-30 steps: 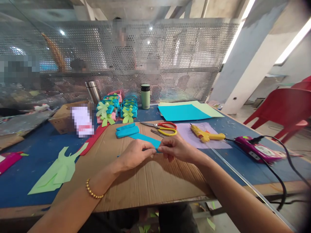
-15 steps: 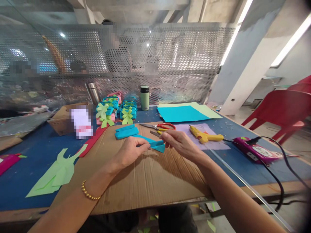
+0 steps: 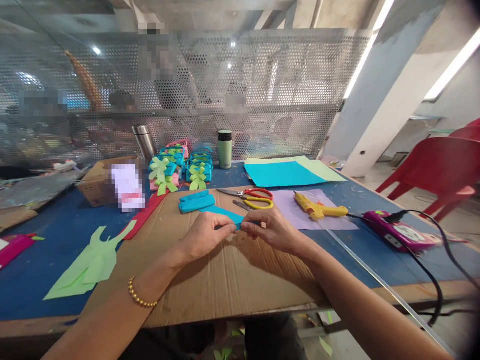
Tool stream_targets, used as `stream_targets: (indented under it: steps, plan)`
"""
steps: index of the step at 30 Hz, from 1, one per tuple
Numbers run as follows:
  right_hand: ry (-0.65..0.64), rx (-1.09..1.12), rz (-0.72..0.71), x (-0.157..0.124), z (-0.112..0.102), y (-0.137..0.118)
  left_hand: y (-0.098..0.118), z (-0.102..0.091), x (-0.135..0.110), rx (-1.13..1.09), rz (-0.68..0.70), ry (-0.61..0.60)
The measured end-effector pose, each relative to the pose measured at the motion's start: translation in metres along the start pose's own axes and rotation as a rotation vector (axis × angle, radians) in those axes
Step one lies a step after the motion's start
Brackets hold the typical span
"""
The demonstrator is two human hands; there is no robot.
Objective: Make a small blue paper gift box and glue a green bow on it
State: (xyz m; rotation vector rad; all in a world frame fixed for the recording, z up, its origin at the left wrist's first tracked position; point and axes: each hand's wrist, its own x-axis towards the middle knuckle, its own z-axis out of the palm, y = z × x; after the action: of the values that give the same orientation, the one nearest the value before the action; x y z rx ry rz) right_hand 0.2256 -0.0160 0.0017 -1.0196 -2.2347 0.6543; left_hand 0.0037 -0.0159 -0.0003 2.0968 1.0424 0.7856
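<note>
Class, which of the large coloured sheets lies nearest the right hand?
The lilac sheet, the one under the yellow glue gun. The blue sheet and pale green sheet lie farther from the right hand, partly overlapping.

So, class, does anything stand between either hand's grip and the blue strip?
Nothing visible does: the left hand and right hand both pinch the blue strip, their grips close together above the cardboard.
</note>
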Motion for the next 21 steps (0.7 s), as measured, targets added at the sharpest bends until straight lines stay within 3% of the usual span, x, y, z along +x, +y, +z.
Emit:
stream_targets:
  steps: [9,14,21]
  plan:
    - [-0.056,-0.179,-0.069,0.001,0.007,-0.002,-0.001,0.008,-0.004,0.201,0.042,-0.008]
    - [-0.06,-0.177,-0.081,0.0,-0.001,0.002,0.001,-0.001,-0.003,0.238,0.035,-0.057]
    - [-0.1,-0.204,-0.104,-0.002,-0.004,0.004,0.0,-0.008,-0.004,0.043,-0.076,-0.204]
